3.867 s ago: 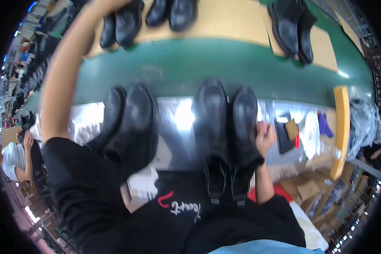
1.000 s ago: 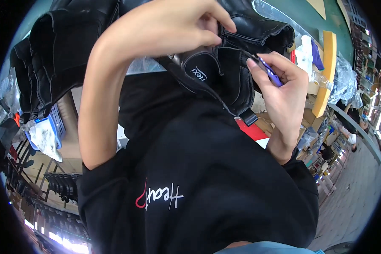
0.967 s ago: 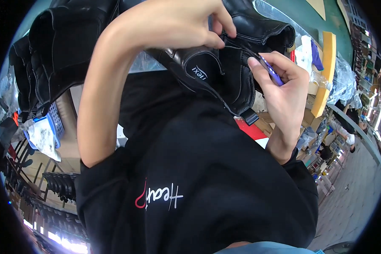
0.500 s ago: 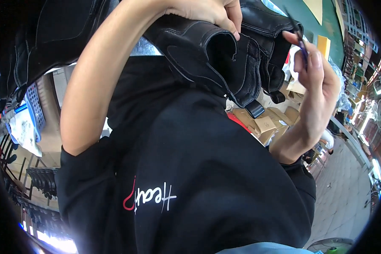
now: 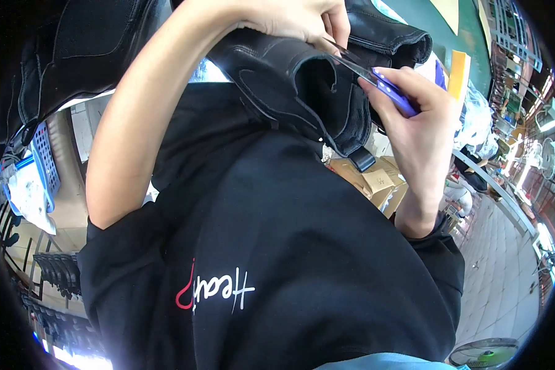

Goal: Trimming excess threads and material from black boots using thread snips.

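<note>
A black leather boot [image 5: 271, 65] with pale stitched seams lies across the top middle, its open shaft facing me and a pull loop [image 5: 362, 160] at its edge. My left hand [image 5: 296, 18] is closed on the boot's upper edge from above, some fingertips hidden. In my right hand [image 5: 419, 98] are thread snips [image 5: 393, 94] with a purple-blue handle and slim metal blades. The blades point up and left, their tips at the boot's edge beside my left fingers. Behind it is another black boot shaft [image 5: 391, 34].
More black boots [image 5: 92, 43] lie at the upper left. A blue plastic basket [image 5: 48, 163] stands below them. Cardboard boxes [image 5: 376, 180] sit beneath the boot. A green tabletop [image 5: 413, 11], a yellow block [image 5: 459, 73] and clear plastic bags [image 5: 478, 117] are at the upper right.
My right hand has swung left and down with the thread snips, bringing their blades to the boot edge beside my left fingers. My left hand keeps its hold with little movement.
</note>
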